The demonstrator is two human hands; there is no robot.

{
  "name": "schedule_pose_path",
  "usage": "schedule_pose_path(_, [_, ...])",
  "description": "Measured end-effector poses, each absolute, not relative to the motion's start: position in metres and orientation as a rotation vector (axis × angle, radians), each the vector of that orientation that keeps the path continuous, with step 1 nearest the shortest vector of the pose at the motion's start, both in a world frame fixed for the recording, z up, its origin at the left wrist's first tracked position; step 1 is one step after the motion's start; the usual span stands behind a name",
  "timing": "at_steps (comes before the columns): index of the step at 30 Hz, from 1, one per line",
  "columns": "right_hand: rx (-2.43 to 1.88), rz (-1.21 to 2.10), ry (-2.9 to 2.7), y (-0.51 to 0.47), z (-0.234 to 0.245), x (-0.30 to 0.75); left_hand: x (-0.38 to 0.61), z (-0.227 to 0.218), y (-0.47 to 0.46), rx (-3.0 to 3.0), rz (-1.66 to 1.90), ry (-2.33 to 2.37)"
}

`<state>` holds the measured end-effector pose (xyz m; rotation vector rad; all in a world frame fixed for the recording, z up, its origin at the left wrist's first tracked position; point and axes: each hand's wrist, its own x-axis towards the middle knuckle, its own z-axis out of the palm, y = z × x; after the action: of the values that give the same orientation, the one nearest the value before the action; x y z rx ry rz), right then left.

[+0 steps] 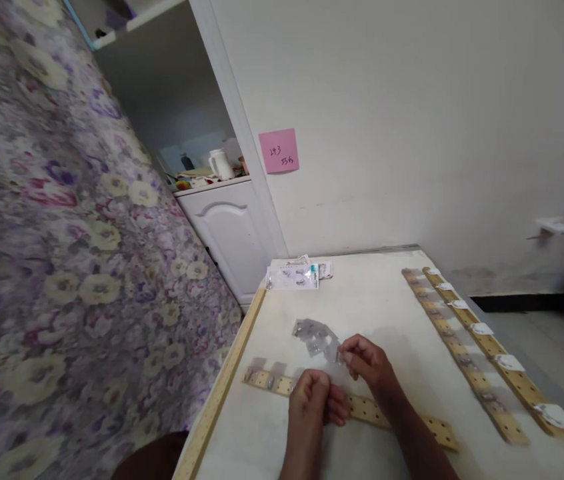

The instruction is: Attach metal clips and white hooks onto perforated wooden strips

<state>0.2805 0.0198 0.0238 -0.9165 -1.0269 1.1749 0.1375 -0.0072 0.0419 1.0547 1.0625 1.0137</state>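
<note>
My left hand (315,400) is over a wooden strip with holes (369,410) lying across the table. Its thumb and forefinger are pinched together, and whatever they hold, if anything, is hidden. Just to the right and higher, my right hand (368,363) is closed in a pinch on the edge of a small clear plastic packet (338,355). Beside those fingertips lie several clear plastic packets (312,333) in a loose pile. Small metallic pieces (271,382) sit on the left end of the strip, with clear plastic standing behind them.
Two more wooden strips run along the right: one with metallic pieces (447,333), another with white tags (482,329). A wooden bar (229,373) lines the left table edge. Flat printed packages (292,277) lie at the back left. A floral curtain (87,267) hangs left.
</note>
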Motion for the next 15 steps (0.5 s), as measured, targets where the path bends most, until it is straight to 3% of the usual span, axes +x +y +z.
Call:
schedule_pose_path(6, [-0.992,1.143,-1.127,-0.001,0.032,0.279,0.130,0.049,-0.012,1.088,0.981,1.078])
schedule_pose_path(15, [-1.246,0.948,-1.404,-0.022,0.051,0.320,0.124,0.065,-0.016,1.723,0.752,1.231])
